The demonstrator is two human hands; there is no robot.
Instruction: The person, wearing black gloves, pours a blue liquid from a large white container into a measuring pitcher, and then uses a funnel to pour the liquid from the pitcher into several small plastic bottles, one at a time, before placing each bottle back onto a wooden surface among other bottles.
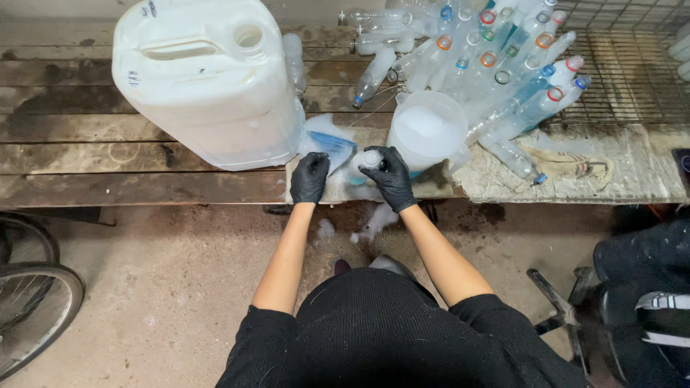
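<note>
Soft, even light fell from above; the white jerrycan [208,79] glared slightly, and the frame's right edge looked perhaps motion-blurred.

A small clear plastic bottle [371,159] stands upright at the wooden bench's [144,188] front edge; its open mouth faces up.

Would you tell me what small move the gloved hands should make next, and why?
Probably tip the small clear plastic bottle toward the white plastic bucket. The right hand grips it at the open neck, right beside the bucket of foamy liquid, while the left hand rests on the wooden bench.
</note>
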